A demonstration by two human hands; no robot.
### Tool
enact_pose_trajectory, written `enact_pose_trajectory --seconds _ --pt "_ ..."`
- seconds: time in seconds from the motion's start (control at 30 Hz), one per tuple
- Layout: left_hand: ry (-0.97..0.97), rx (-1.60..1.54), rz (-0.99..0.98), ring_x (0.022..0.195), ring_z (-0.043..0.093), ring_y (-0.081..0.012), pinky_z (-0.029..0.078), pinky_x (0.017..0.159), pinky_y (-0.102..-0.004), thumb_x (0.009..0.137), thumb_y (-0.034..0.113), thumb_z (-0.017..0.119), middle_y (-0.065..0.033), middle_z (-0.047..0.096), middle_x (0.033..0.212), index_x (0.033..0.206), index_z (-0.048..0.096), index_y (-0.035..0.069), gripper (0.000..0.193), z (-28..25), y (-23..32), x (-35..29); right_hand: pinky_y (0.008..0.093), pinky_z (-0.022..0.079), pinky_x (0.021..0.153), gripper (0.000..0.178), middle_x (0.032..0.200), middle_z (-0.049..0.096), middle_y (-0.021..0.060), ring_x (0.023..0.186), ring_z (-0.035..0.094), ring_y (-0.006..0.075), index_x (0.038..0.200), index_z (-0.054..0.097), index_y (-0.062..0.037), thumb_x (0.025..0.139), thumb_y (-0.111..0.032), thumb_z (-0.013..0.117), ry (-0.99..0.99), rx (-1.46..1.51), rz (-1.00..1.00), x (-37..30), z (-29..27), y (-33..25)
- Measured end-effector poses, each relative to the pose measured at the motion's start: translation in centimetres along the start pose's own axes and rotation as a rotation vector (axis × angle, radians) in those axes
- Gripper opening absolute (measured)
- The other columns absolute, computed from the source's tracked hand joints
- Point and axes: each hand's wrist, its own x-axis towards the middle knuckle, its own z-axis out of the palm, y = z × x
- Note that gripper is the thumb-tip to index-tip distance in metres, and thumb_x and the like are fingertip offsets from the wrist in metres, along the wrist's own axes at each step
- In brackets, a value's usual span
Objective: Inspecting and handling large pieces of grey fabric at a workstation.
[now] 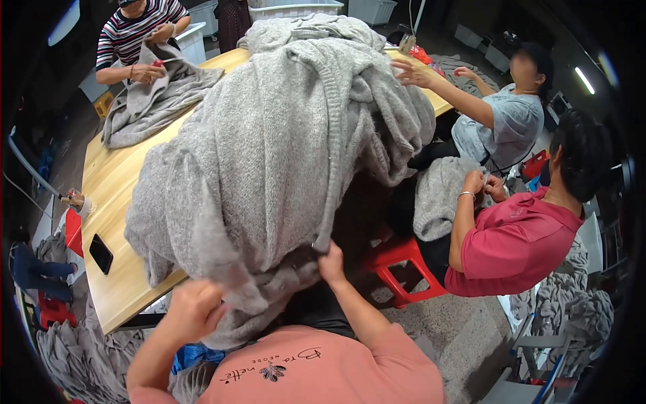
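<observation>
A large grey knit garment (269, 148), with a long ribbed band, drapes over the table's near edge and down onto my lap. My right hand (330, 263) is closed on the lower end of the ribbed band. A small dark, shiny bit shows by its fingertips, too small to name. My left hand (195, 311) is raised beside the garment's blurred lower left part. Its fingers are curled in and smeared by motion; what they hold, if anything, cannot be made out.
The wooden table (111, 192) carries a phone (101, 254) and a cup of tools (77, 200). A person in stripes (138, 34) handles grey knitwear across it. At right sit people in light blue (501, 121) and red (518, 236), near a red stool (404, 273). Knitwear piles (84, 357) lie low left.
</observation>
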Motion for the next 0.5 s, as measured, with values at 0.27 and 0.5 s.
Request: enact_pose_trajectory --seconds 0.27,0.5 --pt "-0.044 0.799 0.797 0.123 0.03 -0.0262 0.028 0.094 -0.0523 0.077 0.025 0.05 -0.0075 0.041 0.127 0.108 0.057 0.014 0.034 5.2 4.1 22.0 0.0326 0.04 0.046 0.024 0.057 0.053 0.0179 0.049 0.051 0.0209 0.072 0.058 0.0052 0.051 -0.005 0.055 -1.189 -0.755 0.068 -8.5 -6.9 -6.9" --pt "0.177 0.962 0.306 0.085 0.053 -0.0139 0.029 0.093 -0.0369 0.076 0.017 0.058 0.0001 0.061 0.08 0.078 0.061 0.014 0.005 -2.8 1.1 30.0 0.0309 0.046 0.067 0.032 0.078 0.062 0.0184 0.075 0.061 0.0241 0.084 0.061 0.0014 0.059 0.008 0.042 -0.174 -1.03 0.265 -7.6 -17.0 -2.1"
